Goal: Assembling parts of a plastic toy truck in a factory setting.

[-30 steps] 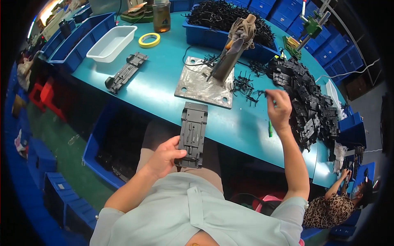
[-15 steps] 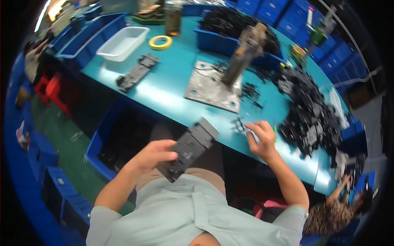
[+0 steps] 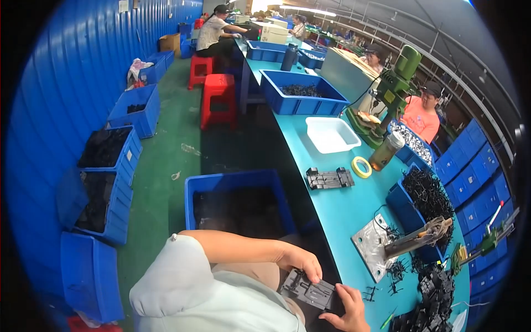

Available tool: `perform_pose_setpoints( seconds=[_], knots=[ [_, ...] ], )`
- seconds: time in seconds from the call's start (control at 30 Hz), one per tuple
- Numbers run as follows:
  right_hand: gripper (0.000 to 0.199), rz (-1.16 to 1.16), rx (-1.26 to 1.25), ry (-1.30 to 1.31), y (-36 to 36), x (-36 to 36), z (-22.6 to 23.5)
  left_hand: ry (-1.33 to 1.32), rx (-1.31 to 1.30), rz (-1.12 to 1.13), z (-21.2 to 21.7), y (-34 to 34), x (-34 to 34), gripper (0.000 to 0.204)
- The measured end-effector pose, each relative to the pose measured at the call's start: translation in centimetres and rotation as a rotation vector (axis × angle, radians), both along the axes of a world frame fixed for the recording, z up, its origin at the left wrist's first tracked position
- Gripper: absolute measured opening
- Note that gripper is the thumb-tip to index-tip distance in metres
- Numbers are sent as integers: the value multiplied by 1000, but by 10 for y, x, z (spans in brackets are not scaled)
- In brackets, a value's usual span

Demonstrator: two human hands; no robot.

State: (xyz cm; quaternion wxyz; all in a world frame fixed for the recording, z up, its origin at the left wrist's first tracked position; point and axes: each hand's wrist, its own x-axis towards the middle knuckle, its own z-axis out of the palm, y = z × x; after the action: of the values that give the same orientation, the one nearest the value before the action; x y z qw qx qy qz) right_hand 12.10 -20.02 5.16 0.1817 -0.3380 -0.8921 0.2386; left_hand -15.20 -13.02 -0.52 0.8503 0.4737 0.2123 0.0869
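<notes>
While both hands close on it above the lap, the dark grey plastic plate (image 3: 307,289) sits low in the head view, just short of the teal bench (image 3: 332,213) edge. The left hand (image 3: 298,260) grips its upper edge with fingers curled over the top; the right hand (image 3: 345,310) pinches its lower right corner, so the two hands are together, clamped on the one part. This looks like the fitting or checking stage, with the piece turned face-up between the hands. Any further move would call for a steady left-hand hold while the right fingers work at the small ribs.

Beyond the right hand lies a heap of black plastic parts (image 3: 434,299), and farther out a metal jig plate (image 3: 373,246) with a cloth-wrapped lever. Ahead of the left hand another grey plate (image 3: 329,178) rests on the bench, next to a yellow tape ring (image 3: 362,166) and a white tray (image 3: 332,134). Left of the left hand stands an open blue bin (image 3: 235,202). A brown cardboard box (image 3: 169,43) sits far off by the blue wall; its markings are too small to tell.
</notes>
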Motion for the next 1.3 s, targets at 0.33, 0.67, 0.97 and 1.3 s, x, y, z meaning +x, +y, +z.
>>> perform_pose_setpoints(
  seconds=[0.33, 0.67, 0.97, 1.3],
  knots=[
    [83, -20, 6, 32, -2, -15, -12, -155, -357, -34, -15, 14, -16, 74],
    [73, -536, 228, 170, 11, -32, -32, -417, -444, 451, -38, 4, 4, 51],
    [86, -652, 163, 114, 9, -44, -53, -194, -103, 740, -13, -23, 63, 30],
    [33, -667, 248, 234, 15, 37, -37, -114, -101, 758, -9, -11, 48, 35]
  ],
)
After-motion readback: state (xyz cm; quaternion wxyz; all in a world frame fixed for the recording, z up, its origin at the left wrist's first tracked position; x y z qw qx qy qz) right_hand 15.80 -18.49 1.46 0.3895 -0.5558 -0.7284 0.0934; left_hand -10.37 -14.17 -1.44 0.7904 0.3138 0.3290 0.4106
